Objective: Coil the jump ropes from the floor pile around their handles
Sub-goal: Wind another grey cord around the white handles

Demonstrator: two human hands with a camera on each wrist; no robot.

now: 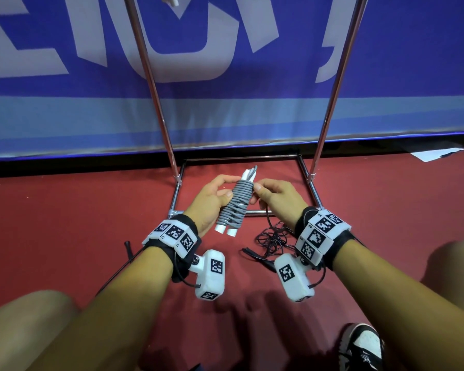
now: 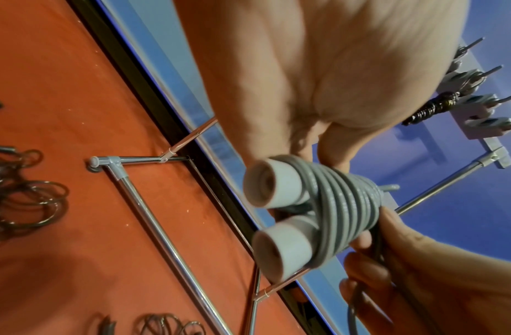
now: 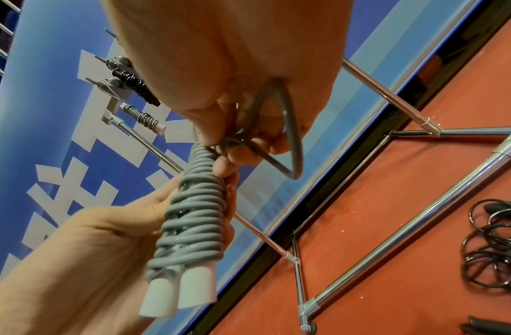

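A grey jump rope (image 1: 239, 204) is wound in tight turns round its two white handles (image 1: 227, 230), which lie side by side. My left hand (image 1: 224, 195) grips the middle of this bundle (image 2: 346, 204), held tilted above the red floor. At the bundle's top my right hand (image 1: 257, 191) pinches the last loose grey loop (image 3: 288, 140), which hangs out below its fingers. A tangled black jump rope (image 1: 272, 238) lies on the floor under my right wrist, with its black handles beside it.
A chrome rack (image 1: 255, 212) stands on the floor against a blue banner wall (image 1: 225, 76). From its hooks hang a coiled black rope (image 3: 136, 87) and a coiled grey rope (image 3: 142, 117). Another black handle (image 1: 129, 249) lies left. My shoe (image 1: 364, 346) is bottom right.
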